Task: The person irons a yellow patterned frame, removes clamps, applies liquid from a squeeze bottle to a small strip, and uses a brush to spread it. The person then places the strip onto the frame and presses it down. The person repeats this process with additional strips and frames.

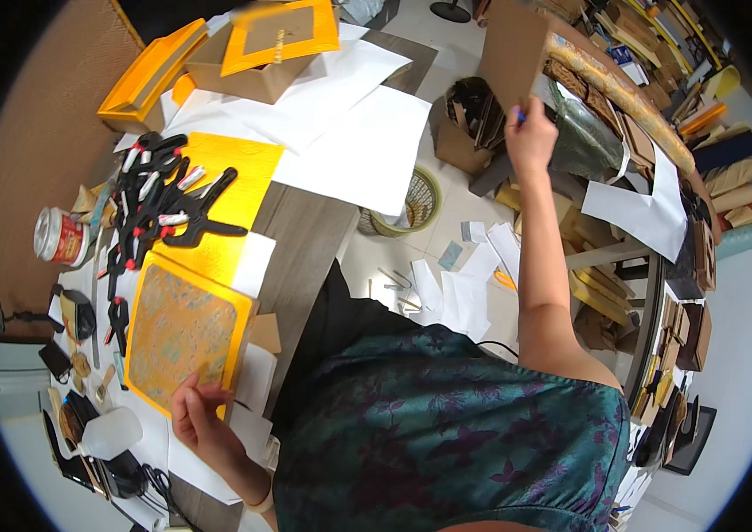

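My left hand (205, 426) is at the near edge of a flat yellow-bordered box (183, 332) with a marbled, patterned top. Its fingers are loosely bent and apart, with nothing seen in them; whether they touch the box I cannot tell. Stretched out to the right, my right hand (531, 137) grips the lower edge of a brown board (515, 58), held upright. A small blue thing (520, 116), perhaps a pen, shows among those fingers. Beyond the patterned box, black spring clamps (163, 199) lie heaped on a yellow sheet (247, 168).
Yellow-trimmed boxes (283, 40) and white paper (358, 133) cover the table's far end. A white tub (61, 235) stands at left. On the floor are a green wastebasket (424, 199), a cardboard box (463, 146) and paper scraps (469, 288). Rolls and boards crowd the right side.
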`<state>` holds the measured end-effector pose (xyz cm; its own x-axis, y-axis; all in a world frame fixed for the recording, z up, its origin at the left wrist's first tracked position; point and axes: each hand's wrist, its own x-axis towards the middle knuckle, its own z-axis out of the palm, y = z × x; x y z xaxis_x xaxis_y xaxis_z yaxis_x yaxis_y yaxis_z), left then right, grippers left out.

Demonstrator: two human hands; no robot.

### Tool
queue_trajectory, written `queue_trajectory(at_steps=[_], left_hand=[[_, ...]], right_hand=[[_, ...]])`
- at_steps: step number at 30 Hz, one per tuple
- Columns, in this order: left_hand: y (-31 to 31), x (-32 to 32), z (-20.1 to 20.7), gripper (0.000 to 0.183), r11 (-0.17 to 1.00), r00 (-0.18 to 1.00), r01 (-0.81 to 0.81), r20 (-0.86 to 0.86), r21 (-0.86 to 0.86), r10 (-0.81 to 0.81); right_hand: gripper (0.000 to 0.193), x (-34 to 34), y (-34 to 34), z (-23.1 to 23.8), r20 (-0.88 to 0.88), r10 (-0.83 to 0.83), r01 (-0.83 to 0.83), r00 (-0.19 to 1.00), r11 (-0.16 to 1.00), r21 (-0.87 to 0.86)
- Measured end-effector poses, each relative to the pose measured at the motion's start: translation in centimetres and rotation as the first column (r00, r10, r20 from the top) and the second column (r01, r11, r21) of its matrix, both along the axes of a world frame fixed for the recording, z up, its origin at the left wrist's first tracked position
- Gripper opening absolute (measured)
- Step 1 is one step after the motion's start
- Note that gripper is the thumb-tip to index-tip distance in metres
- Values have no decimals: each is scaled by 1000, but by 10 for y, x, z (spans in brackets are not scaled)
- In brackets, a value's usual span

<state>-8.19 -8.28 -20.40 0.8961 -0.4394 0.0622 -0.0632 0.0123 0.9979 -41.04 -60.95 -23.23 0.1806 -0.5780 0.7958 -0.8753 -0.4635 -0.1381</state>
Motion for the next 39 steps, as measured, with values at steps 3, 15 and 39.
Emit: queue_trajectory(at_steps=[3, 15, 39], left_hand=[[-7, -3, 0, 26, 994, 990, -75, 123, 83, 65], [12, 5, 17, 32, 921, 928, -366, 118, 134, 352], [-12, 4, 15, 26, 910, 924, -381, 93, 163, 371]], right_hand=[[24, -21, -56, -102, -191, -73, 118, 979, 965, 234], [49, -62, -151, -195, -184, -298, 306, 937, 952, 17], [46, -134, -349, -276, -352, -484, 599, 801, 639, 483]])
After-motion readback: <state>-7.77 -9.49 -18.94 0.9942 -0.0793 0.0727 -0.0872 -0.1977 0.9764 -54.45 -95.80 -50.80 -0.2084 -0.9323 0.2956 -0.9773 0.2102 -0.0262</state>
